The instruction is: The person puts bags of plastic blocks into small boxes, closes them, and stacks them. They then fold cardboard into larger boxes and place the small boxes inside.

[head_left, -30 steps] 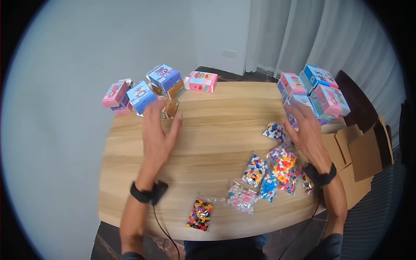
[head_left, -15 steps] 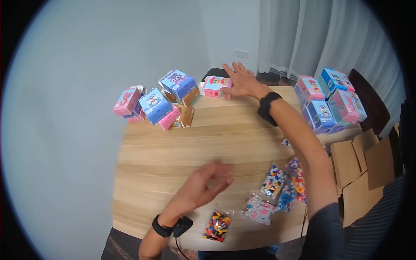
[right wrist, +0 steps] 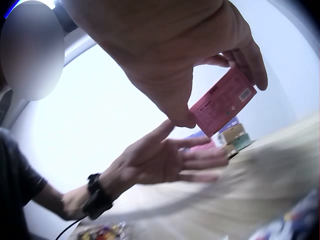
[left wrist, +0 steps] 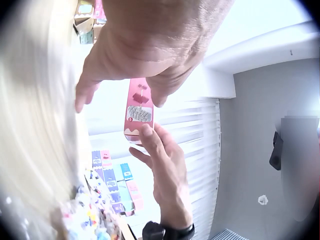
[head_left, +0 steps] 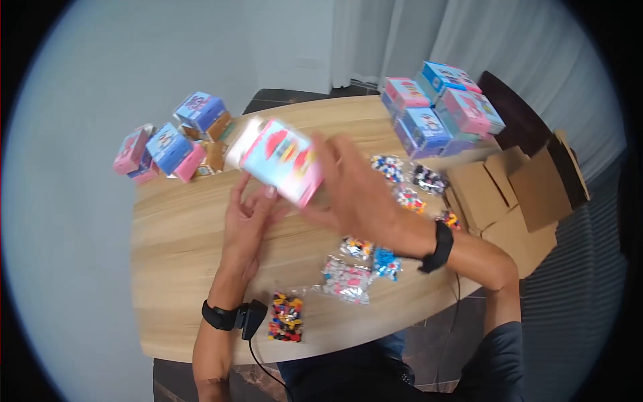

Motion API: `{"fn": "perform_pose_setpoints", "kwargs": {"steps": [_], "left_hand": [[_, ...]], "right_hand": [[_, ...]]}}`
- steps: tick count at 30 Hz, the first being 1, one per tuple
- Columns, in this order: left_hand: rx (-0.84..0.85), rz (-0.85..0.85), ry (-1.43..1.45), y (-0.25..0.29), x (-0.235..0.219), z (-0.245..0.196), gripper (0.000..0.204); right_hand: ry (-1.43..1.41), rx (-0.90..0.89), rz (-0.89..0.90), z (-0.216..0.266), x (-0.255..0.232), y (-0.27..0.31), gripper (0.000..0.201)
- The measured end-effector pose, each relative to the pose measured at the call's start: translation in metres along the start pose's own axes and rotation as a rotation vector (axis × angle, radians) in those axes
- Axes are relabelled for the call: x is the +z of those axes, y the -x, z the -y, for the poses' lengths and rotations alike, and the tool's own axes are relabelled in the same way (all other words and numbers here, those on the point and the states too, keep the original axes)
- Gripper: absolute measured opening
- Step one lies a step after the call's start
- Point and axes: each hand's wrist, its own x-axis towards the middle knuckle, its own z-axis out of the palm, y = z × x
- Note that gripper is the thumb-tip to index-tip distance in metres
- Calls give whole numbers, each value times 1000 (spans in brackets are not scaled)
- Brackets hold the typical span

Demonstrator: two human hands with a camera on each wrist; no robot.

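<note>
My right hand [head_left: 365, 191] holds a small pink and light-blue toy-brick box [head_left: 282, 161] above the middle of the table, thumb on one side and fingers on the other. The box is tilted and blurred, with a white flap standing out at its left end. In the right wrist view its pink end [right wrist: 225, 102] faces the camera, with a barcode on it. My left hand [head_left: 248, 224] is just below the box's left end. Its fingers are spread and fairly straight in the right wrist view, with the palm [right wrist: 157, 160] under the box.
Several blue, pink and brown boxes [head_left: 167, 147] lie at the table's far left. More boxes [head_left: 429, 127] are stacked at the far right. Clear bags of coloured bricks [head_left: 347, 278] lie at the right and front, including one bag [head_left: 287, 318] near the front edge. An open carton [head_left: 482, 194] stands at the right.
My right hand reached to the pink box at the table's far edge, took hold of it and brought it nearer. My left hand came back towards the front, then rose beside the box.
</note>
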Motion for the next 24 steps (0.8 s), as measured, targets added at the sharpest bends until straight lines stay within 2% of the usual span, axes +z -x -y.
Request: {"fn": "perform_pose_setpoints", "kwargs": {"steps": [1,2,4,5,6,8,9,10,11,12,13,14,15,17,19,21,22,24], "left_hand": [[75,-14,53,0,5,5,76],[73,-4,49,0,5,7,76],[358,82,-79,2,-4,12,78],[429,94,-143,-1,-11,15,86],[434,77,-149,1,-12,13,86],[520,242,-133,7,-12,11,96],[628,243,-227,3,-17,23,101],[662,291,-360,2,-22,28,94],[728,313,-526,4,-23,22,88],[789,338,-691,5,-22,15,83],[786,329,-695,7,-24,9,83],[716,393,-809,9,-26,3,78],[642,459,-919,10,-27,0,73],[601,446,-926,13,-26,-4,70],[565,436,-934,16,-23,-13,67],[426,468,-1132,21,-19,-23,62],[421,462,-1127,18,-22,-19,62],[609,550,-1001,10,-28,-10,65]], "right_hand": [[-28,-37,70,8,-8,17,82],[-63,-77,137,10,-13,29,75],[-38,-12,156,-9,-24,31,67],[-15,46,179,-23,-29,28,60],[176,105,89,-40,-30,23,51],[419,122,143,-102,-13,21,58],[519,113,182,-131,-6,20,62],[437,242,442,-146,-9,14,74],[320,358,618,-152,-12,4,72],[312,348,620,-157,-13,3,72],[329,301,580,-158,-17,1,65],[348,257,542,-158,-18,0,58],[321,310,458,-158,-22,1,53],[216,211,231,-132,-45,3,47],[-194,329,117,-72,-83,4,41],[-784,56,-2,-38,-90,22,44],[-785,56,7,-29,-83,30,44],[-1168,-21,208,-15,-66,39,48]]}}
